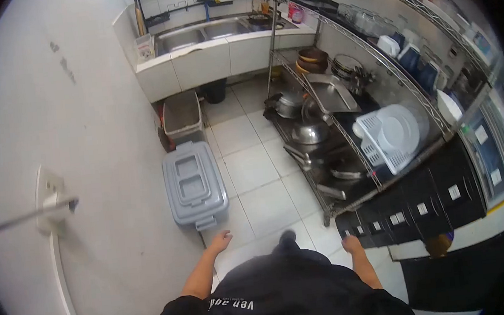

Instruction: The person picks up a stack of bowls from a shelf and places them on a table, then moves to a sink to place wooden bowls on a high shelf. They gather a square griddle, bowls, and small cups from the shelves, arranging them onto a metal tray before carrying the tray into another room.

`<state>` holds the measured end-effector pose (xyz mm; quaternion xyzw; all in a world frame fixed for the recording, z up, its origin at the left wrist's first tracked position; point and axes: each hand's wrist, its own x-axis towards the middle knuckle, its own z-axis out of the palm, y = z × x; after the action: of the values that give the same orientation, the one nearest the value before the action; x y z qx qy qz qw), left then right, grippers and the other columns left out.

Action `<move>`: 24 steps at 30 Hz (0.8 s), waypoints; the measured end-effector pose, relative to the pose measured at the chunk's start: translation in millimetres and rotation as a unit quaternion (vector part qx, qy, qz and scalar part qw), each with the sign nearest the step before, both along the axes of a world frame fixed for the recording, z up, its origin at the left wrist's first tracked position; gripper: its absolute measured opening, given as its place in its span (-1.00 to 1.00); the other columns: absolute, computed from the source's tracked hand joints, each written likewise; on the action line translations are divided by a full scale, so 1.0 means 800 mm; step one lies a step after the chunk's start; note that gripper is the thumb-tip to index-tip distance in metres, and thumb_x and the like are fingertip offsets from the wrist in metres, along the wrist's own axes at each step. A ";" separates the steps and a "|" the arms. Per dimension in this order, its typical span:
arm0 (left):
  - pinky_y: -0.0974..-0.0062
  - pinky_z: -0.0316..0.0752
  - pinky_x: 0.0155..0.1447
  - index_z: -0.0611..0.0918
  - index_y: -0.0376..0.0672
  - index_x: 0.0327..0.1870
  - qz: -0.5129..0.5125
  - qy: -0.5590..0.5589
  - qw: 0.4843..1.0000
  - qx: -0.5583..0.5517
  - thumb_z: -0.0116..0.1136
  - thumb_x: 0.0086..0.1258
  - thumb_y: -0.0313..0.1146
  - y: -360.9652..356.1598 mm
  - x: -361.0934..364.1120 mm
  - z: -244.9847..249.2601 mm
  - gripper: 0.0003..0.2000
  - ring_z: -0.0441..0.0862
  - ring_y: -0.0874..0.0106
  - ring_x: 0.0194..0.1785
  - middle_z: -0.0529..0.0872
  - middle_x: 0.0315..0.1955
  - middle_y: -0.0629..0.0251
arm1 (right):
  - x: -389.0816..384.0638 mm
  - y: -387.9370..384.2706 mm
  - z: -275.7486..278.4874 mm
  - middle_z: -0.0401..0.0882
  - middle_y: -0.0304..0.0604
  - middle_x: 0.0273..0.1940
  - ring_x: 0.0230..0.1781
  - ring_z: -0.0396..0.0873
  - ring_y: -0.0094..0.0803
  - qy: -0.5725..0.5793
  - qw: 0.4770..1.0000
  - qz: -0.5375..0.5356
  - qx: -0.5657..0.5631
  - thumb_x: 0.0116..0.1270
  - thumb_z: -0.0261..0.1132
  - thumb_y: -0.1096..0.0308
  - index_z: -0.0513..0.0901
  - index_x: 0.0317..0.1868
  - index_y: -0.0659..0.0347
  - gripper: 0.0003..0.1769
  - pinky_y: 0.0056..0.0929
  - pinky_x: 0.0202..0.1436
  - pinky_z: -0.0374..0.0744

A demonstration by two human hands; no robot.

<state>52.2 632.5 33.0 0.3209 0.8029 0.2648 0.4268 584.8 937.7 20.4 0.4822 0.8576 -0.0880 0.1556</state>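
My left hand (221,240) hangs low at the centre left, just below the near end of a grey lidded storage bin (193,185). Its fingers are loosely bent, and nothing shows in them. My right hand (350,243) hangs on the other side of my black shirt (300,297), close to the foot of the wire shelf rack (327,215). It looks curled; whether it holds anything is too small to tell. Neither hand touches the bin or the rack.
Ahead is a tiled counter (201,61) with a double sink (182,40). An open grey bin (182,112) stands behind the lidded one. Pots, pans and a light-blue basket (391,133) fill the rack at right. A cable runs from a wall outlet (48,193) at left.
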 end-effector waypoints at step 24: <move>0.24 0.49 -0.03 0.66 -0.14 -0.11 0.211 -0.015 0.972 -0.098 0.07 0.29 -0.14 0.356 -0.260 -0.050 -0.69 0.64 0.14 -0.11 0.70 -0.27 0.03 | -0.792 0.636 0.297 0.68 -0.22 -0.30 -0.30 0.62 -0.51 0.584 0.737 -0.060 -0.333 0.36 0.20 -0.05 0.61 -0.18 0.23 -0.55 -0.50 -0.15 0.55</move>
<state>-155.7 917.3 -6.9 0.0967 0.8681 0.2741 0.4023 -49.2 1446.1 258.1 0.3041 0.6650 -0.6418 -0.2311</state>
